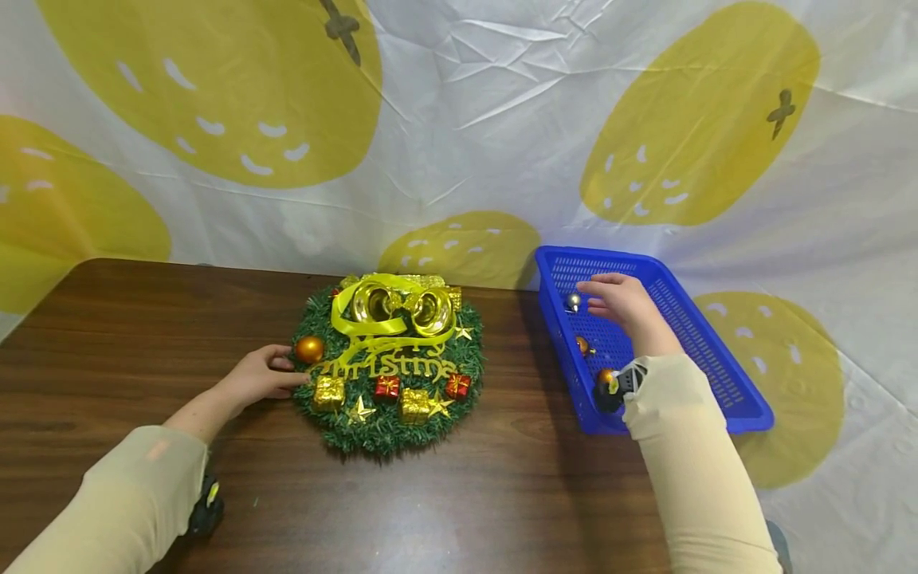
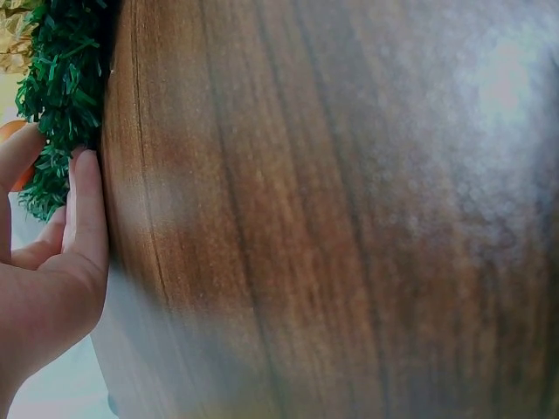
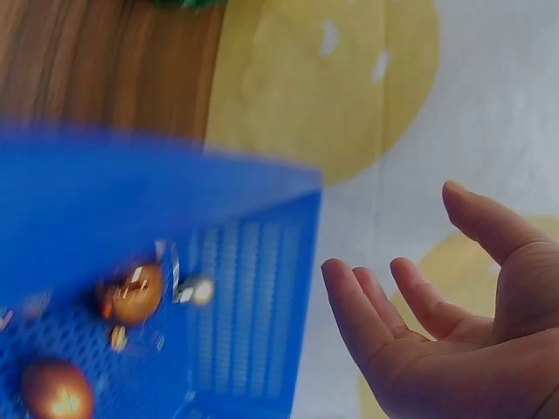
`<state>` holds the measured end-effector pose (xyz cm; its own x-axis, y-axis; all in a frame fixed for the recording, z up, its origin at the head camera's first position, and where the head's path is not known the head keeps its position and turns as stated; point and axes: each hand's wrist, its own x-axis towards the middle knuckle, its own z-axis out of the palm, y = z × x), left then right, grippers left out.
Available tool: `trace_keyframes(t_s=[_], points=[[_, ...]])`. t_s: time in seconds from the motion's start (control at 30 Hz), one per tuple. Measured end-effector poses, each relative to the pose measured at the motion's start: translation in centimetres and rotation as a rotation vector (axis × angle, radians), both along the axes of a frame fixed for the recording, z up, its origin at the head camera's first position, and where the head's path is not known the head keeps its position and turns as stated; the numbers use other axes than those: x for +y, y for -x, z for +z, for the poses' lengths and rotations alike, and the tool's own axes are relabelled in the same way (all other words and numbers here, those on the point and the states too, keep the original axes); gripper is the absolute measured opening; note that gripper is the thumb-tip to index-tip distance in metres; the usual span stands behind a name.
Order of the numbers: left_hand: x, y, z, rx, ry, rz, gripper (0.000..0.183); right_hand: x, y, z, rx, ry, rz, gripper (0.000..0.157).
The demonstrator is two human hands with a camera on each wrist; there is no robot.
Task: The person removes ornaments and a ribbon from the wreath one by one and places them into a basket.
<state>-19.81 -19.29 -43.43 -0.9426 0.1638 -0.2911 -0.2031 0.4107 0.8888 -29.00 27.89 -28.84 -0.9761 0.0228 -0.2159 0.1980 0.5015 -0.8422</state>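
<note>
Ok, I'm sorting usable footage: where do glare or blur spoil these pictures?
Head view: mostly crisp, with a pale sheen low on the tabletop; left wrist: bright glare at the upper right; right wrist: the blue basket's near wall is blurred, while the right hand looks clearer.

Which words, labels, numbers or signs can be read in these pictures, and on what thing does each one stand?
"hristma": lower gold letters on the wreath; the end letters are unclear, so probably "Christmas".
Upper gold letters on the wreath: partly covered by the ribbon, not readable as a word.
I can read no brand or number.
</note>
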Motion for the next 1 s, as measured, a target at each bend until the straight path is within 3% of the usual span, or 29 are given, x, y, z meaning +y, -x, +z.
trace_keyframes(t_s=[0.57,1.0], points=[[0.0,0.1,-0.1,-0.004,0.006,0.009,0.08,-8.5,0.4,0.9,0.094,0.21,0.096,0.059],[-0.1,0.2,-0.5,-0.002,-0.009,0.007,0.081,-15.0,-0.5,0.6,0.077,0.222,0.203,0.057]])
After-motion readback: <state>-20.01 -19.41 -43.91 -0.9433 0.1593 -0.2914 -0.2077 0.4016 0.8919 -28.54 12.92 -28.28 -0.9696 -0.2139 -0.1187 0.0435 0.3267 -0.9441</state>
